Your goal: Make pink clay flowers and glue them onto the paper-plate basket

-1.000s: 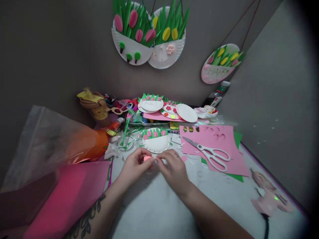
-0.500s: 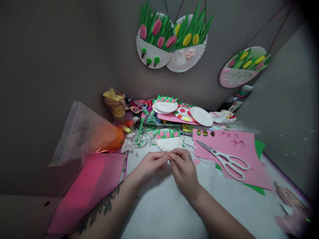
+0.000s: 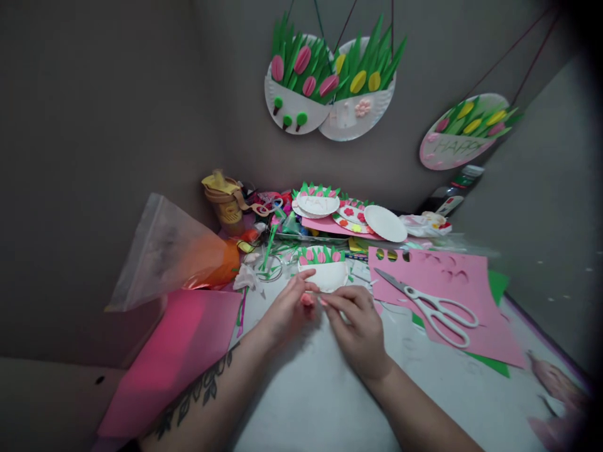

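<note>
Between the fingers of my left hand [image 3: 288, 309] rests a small coral-pink lump of modelling clay [image 3: 308, 300]; the index finger stretches forward above it. A tiny pink bit of clay [image 3: 323, 302] is pinched by the thumb and index finger of my right hand [image 3: 358, 326], just right of the lump. Directly beyond both hands lies a white paper plate craft [image 3: 325, 277], with green paper grass and pink paper tulips along its upper part. Its lower edge is close to my fingertips.
White-handled scissors [image 3: 436, 311] lie on a pink sheet [image 3: 490, 314] at right. At left are a bag with orange contents [image 3: 207, 260] and another pink sheet [image 3: 183, 339]. A lidded cup [image 3: 226, 204], a spare plate [image 3: 385, 223] and craft scraps line the back; decorated plates [image 3: 301, 113] hang above.
My hands have come apart from their touching fingertips. The left fingers have opened outward, showing the pink lump, while the right keeps its pinch. The whole view has shifted slightly.
</note>
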`<action>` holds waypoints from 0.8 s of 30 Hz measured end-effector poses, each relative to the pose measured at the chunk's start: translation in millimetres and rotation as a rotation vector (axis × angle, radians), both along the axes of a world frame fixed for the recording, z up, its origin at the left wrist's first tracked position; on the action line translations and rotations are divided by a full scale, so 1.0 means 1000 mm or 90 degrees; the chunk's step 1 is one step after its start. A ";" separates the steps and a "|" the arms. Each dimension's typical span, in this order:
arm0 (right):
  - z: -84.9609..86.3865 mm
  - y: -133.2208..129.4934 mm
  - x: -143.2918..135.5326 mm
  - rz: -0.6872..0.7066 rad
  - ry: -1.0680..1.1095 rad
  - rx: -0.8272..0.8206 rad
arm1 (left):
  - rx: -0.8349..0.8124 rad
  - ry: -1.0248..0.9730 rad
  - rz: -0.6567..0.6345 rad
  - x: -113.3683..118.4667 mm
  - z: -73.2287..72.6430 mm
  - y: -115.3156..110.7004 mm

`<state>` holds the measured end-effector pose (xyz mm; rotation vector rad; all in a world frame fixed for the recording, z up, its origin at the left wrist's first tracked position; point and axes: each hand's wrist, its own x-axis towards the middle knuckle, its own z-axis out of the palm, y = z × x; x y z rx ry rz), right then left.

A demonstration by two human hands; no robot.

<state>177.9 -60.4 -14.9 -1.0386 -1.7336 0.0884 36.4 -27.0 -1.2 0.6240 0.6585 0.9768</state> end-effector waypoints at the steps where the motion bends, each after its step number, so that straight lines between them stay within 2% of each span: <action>1: 0.001 -0.002 -0.002 0.022 -0.038 0.018 | -0.032 -0.061 0.023 0.002 0.002 -0.001; 3: 0.001 -0.005 -0.008 0.050 -0.112 0.050 | -0.080 -0.142 0.041 0.004 0.006 -0.003; 7: -0.004 -0.011 -0.020 0.018 -0.194 0.093 | -0.137 -0.199 0.072 0.003 0.015 -0.003; 11: -0.012 -0.010 -0.027 0.088 -0.209 0.077 | -0.142 -0.215 0.148 0.000 0.022 0.002; 16: -0.017 -0.007 -0.026 0.025 -0.186 0.026 | -0.152 -0.232 0.127 -0.003 0.025 0.003; 20: -0.015 -0.007 -0.025 0.067 -0.196 0.017 | -0.122 -0.252 0.153 -0.003 0.026 0.003; 24: -0.015 -0.008 -0.026 0.024 -0.192 0.000 | -0.142 -0.241 0.143 -0.003 0.027 0.004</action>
